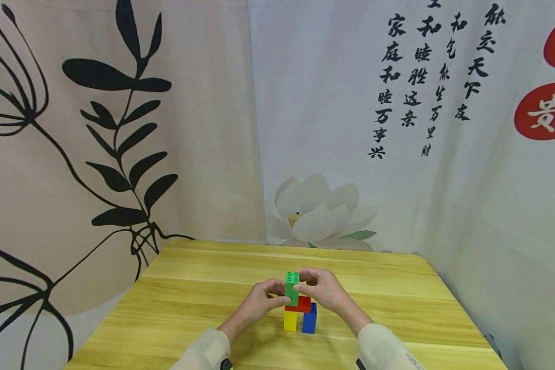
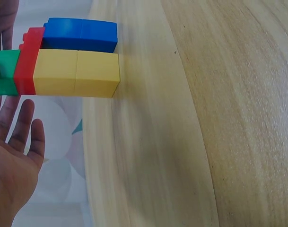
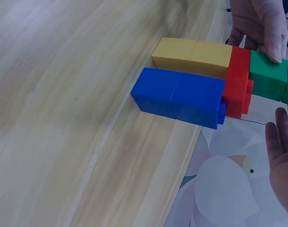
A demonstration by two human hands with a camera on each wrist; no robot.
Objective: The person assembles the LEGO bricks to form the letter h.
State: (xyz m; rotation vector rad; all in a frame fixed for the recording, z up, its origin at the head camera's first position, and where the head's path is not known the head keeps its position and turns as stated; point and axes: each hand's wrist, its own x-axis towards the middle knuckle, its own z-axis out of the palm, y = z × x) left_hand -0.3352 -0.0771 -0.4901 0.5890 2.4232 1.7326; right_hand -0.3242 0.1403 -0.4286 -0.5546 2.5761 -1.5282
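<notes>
A small tower of toy building blocks stands upright on the table. Two yellow blocks (image 2: 77,73) form one leg and two blue blocks (image 3: 177,97) the other, with a gap between them in the head view. Across their tops lies a red block (image 3: 238,82), leaving some blue studs uncovered. Two stacked green blocks (image 1: 292,289) rise from the red one, above the yellow leg. My left hand (image 1: 259,302) pinches the lower green block, thumb on its near face. My right hand (image 1: 326,290) holds the upper green block from the right, thumb in front, its fingers partly hidden behind.
The light wooden table (image 1: 203,288) runs back to a printed cloth (image 1: 213,128) with plant drawings, a lotus and dark lettering. Both forearms in pale sleeves (image 1: 388,349) reach in from the near edge, either side of the tower.
</notes>
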